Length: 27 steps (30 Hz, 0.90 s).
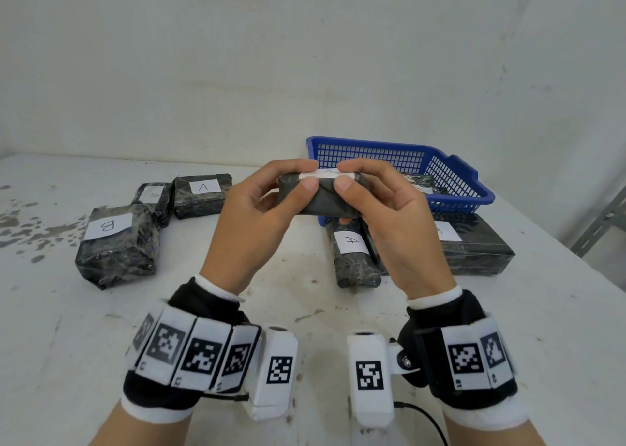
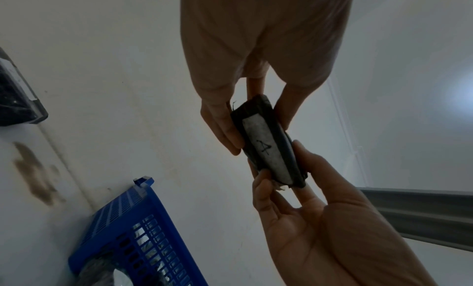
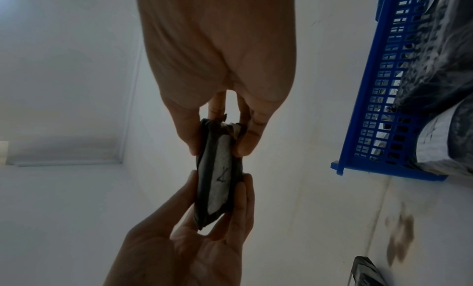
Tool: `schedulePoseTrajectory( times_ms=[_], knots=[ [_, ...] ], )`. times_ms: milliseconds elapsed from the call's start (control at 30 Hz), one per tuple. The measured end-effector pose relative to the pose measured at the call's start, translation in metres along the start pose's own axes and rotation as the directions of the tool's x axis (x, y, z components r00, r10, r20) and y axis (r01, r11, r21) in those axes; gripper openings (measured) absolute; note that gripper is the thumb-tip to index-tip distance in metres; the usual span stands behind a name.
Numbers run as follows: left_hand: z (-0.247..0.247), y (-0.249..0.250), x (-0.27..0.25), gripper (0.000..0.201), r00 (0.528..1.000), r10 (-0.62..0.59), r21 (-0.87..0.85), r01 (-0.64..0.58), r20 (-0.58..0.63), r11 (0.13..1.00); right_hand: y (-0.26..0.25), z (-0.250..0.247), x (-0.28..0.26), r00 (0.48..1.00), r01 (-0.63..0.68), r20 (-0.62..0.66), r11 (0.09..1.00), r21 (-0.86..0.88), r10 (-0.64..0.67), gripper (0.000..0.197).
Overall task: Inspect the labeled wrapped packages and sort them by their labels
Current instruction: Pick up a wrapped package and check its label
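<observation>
While both hands pinch the small black package point(image 1: 318, 196) above the table point(image 1: 305, 310) | left hand point(image 1: 252, 215), right hand point(image 1: 389, 215) gripping its ends | step: label inspection, reads A | next: likely place with A packages point(image 1: 354, 252).

A small black plastic-wrapped package point(image 1: 321, 196) with a white paper label "A" point(image 2: 266, 148) is held in the air, label side up.

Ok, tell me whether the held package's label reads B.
No: in the left wrist view the label on the held package, gripped by both hands, reads A.
</observation>
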<state>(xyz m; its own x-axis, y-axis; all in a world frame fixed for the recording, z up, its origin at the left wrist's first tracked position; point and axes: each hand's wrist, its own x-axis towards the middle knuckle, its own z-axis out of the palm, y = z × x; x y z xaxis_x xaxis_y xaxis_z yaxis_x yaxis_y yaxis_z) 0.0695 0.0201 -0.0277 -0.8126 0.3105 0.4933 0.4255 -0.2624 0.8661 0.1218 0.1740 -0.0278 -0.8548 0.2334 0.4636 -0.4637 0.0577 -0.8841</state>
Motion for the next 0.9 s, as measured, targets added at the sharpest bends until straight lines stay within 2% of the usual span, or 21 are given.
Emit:
schedulePoseTrajectory(
  times_ms=[133, 267, 433, 567, 900],
  knots=[
    [0.0, 0.001, 0.0, 0.021, 1.0, -0.004, 0.011, 0.003, 0.007, 1.0, -0.001, 0.0, 0.0, 1.0, -0.002, 0.008, 0.999, 0.045, 0.002, 0.021],
    [-0.001, 0.0, 0.001, 0.028, 0.997, -0.068, -0.027, 0.067, -0.033, 0.997, -0.004, 0.002, -0.002, 1.0, 0.011, 0.018, 0.999, 0.04, -0.011, 0.03],
    [0.0, 0.005, -0.001, 0.028, 0.998, -0.041, -0.075, 0.038, -0.043, 0.996, -0.004, 0.002, -0.002, 1.0, -0.008, 0.004, 0.999, 0.035, 0.008, 0.045],
    [0.0, 0.008, -0.002, 0.025, 0.999, -0.032, -0.057, 0.03, -0.025, 0.998, -0.005, 0.001, -0.002, 1.0, -0.027, 0.007, 0.999, 0.043, 0.027, 0.044],
    [-0.003, 0.011, -0.001, 0.012, 0.998, -0.052, -0.052, 0.05, -0.038, 0.997, -0.003, 0.0, -0.003, 0.998, -0.043, 0.053, 0.998, 0.041, 0.041, 0.026]
  ],
)
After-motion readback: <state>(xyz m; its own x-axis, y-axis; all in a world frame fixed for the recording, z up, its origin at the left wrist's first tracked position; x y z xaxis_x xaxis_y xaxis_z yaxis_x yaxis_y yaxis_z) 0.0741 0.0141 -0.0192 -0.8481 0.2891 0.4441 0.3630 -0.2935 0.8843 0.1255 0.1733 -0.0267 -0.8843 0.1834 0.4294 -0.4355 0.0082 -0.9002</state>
